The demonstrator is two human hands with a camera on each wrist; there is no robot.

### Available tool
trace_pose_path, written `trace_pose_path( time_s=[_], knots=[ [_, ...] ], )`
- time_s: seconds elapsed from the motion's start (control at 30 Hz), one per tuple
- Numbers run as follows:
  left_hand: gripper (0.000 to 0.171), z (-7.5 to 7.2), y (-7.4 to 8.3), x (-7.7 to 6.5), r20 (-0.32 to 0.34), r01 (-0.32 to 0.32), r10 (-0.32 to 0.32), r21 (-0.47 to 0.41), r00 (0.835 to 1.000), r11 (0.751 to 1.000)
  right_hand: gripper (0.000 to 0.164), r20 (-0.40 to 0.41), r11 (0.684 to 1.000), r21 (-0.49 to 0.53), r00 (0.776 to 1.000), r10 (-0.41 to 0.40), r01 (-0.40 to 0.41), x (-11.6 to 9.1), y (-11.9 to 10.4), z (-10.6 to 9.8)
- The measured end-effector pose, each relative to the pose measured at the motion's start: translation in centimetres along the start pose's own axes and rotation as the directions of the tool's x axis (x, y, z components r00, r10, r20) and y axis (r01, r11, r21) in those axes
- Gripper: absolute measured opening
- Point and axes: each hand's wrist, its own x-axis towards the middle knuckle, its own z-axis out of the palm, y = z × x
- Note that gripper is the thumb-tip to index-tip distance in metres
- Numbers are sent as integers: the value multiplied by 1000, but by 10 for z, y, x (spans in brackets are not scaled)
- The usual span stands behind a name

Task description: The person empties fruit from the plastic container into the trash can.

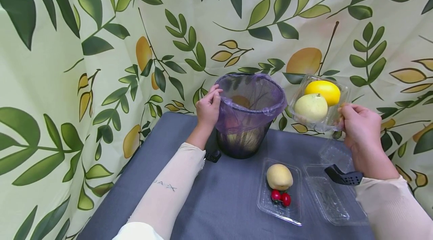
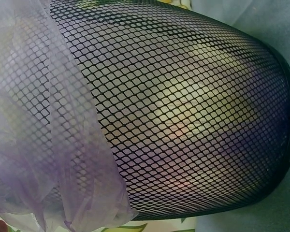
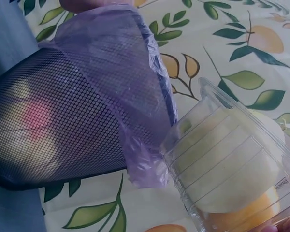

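A black mesh wastebasket lined with a thin purple bag stands on the table, tilted slightly. My left hand grips its rim on the left, over the bag. Yellowish and reddish shapes show blurred through the mesh. To the right of the rim my right hand holds a clear plastic container up by its near right edge, tipped toward the wastebasket. In it lie a pale green round fruit and a bright yellow oval fruit. The right wrist view shows the container's ribbed underside.
On the grey-blue table, a second clear tray holds a pale yellow round fruit and two small red tomatoes. Beside it is a clear tray under my right forearm. A leaf-patterned cloth hangs behind and at left.
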Motion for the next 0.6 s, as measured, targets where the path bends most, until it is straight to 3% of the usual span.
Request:
trace_pose_path(
  time_s=[0.07, 0.27, 0.6],
  knots=[
    [31, 0, 0, 0, 1, 2, -2, -1, 1000, 1000, 22, -17, 999, 43, 1000, -9, 10, 1, -3, 3],
    [31, 0, 1, 1, 4, 11, -11, 5, 1000, 1000, 24, -33, 1000, 21, 999, -10, 11, 1, -13, 7],
    [31, 0, 1, 0, 5, 15, -15, 3, 1000, 1000, 13, -35, 998, 11, 998, -57, 57, 2, -30, 17]
  ],
)
